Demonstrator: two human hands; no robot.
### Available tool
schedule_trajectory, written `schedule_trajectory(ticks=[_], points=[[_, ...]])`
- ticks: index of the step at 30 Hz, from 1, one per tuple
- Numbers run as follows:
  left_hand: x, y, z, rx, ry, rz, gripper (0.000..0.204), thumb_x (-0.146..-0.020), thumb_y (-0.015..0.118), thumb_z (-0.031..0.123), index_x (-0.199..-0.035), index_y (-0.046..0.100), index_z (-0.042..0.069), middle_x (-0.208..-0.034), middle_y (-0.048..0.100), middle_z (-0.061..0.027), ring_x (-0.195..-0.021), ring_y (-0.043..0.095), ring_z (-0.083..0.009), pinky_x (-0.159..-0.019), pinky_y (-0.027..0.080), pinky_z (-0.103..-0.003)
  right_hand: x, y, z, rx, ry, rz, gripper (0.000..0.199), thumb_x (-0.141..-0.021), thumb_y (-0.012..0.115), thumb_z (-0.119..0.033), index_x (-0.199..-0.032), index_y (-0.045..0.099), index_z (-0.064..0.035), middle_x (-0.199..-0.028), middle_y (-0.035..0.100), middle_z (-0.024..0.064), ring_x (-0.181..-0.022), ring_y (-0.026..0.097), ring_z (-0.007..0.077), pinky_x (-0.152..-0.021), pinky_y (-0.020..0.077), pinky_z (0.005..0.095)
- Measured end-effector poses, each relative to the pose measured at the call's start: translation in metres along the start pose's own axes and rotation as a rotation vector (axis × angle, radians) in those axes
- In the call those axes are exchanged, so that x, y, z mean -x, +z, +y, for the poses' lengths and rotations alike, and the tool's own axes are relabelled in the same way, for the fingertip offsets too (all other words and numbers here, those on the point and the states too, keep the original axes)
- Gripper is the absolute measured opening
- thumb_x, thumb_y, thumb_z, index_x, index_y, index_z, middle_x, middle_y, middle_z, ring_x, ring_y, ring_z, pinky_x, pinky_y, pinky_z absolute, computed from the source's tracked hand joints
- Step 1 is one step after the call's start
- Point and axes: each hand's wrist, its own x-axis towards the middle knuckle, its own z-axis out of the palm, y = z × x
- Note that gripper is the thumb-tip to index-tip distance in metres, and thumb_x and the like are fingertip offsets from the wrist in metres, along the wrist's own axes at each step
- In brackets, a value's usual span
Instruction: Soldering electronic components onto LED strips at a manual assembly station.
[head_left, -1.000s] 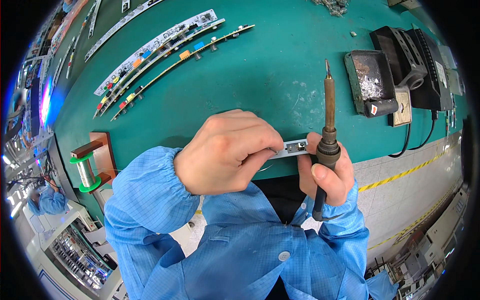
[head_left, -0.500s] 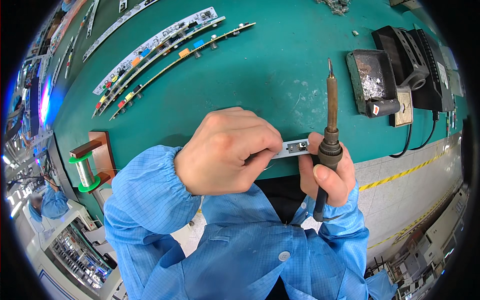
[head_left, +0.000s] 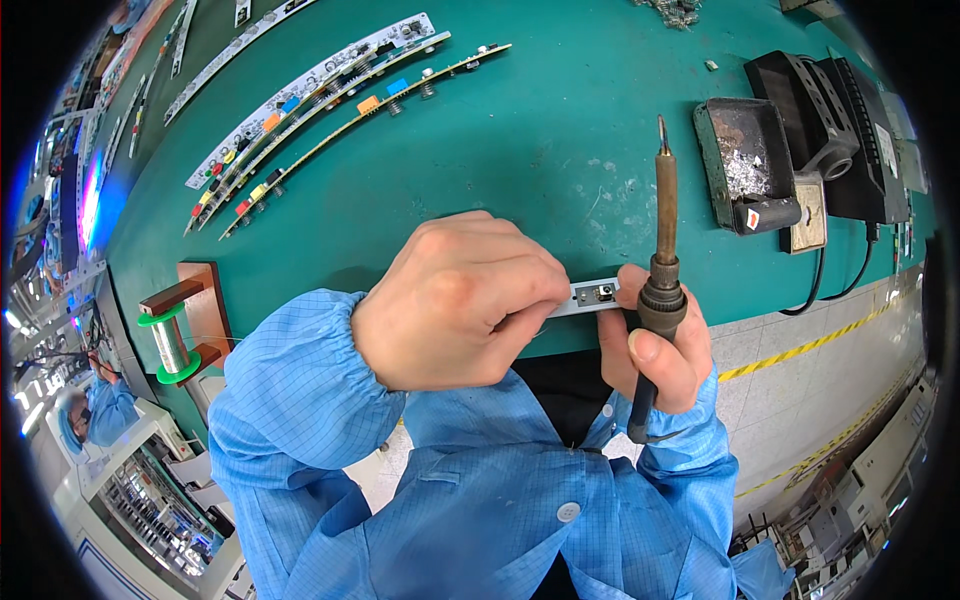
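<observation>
The grey strip point(head_left: 585, 296) spans left to right above the desk point(head_left: 540, 190), its left end at the pinched left hand point(head_left: 460, 305), whose exact hold is hidden, its right end within the right hand point(head_left: 686, 348), which grips a soldering iron point(head_left: 661, 297).

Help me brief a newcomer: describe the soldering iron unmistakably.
From the green table, go to its near edge and the right hand. The soldering iron sticks out of that hand, metal tip pointing to the table's far side. Unlike the flat, pale board beside it, it is long and round.
</observation>
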Motion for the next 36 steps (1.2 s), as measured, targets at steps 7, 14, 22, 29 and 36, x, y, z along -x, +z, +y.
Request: schedule_trajectory(ticks=[7,14,22,29,36], points=[[0.002,0.004,0.002,0.011,0.016,0.04,0.02,-0.067,0.069,-0.01,-0.083,0.065,0.001,-0.084,0.068,-0.011,-0.067,0.064,-0.0249,-0.061,0.049,-0.033,-0.002,0.0,0.0,-0.007,-0.01,0.009,0.041,-0.077,0.07,-0.002,-0.116,0.06,-0.0085,-0.102,0.062,0.0195,-0.091,0.065,0.0366,-0.075,0.0566,0.0476],[0.008,0.007,0.009,-0.051,-0.003,0.07,0.026,-0.061,0.074,-0.008,-0.084,0.064,-0.001,-0.09,0.066,-0.0141,-0.073,0.063,-0.028,-0.064,0.051,-0.035,-0.001,0.001,0.001,0.0,-0.006,0.021,0.042,-0.076,0.071,-0.001,-0.116,0.059,-0.0079,-0.101,0.061,0.0196,-0.091,0.065,0.0366,-0.075,0.057,0.0476],[0.013,0.018,0.008,-0.139,0.056,0.12,0.025,-0.062,0.075,-0.007,-0.083,0.062,-0.003,-0.089,0.065,-0.0146,-0.073,0.063,-0.0286,-0.064,0.051,-0.036,-0.002,-0.002,-0.001,0.031,0.011,-0.024,0.042,-0.072,0.073,0.0,-0.113,0.061,-0.0062,-0.102,0.061,0.0192,-0.09,0.065,0.036,-0.074,0.0572,0.0459],[0.013,0.02,0.003,-0.126,0.076,0.115,0.023,-0.063,0.074,-0.008,-0.082,0.062,-0.005,-0.088,0.064,-0.0159,-0.072,0.062,-0.0288,-0.061,0.051,-0.036,-0.003,-0.002,-0.001,0.054,0.017,-0.049,0.043,-0.072,0.073,0.001,-0.113,0.061,-0.0057,-0.103,0.061,0.0196,-0.088,0.065,0.035,-0.073,0.0575,0.0439],[0.013,0.018,0.002,-0.115,0.084,0.126,0.022,-0.063,0.073,-0.008,-0.082,0.062,-0.004,-0.087,0.064,-0.0155,-0.071,0.062,-0.0281,-0.06,0.051,-0.035,-0.004,-0.002,0.002,0.059,-0.006,-0.047,0.044,-0.071,0.073,0.0,-0.113,0.061,-0.0054,-0.103,0.061,0.0198,-0.088,0.065,0.0342,-0.073,0.0576,0.0431]])
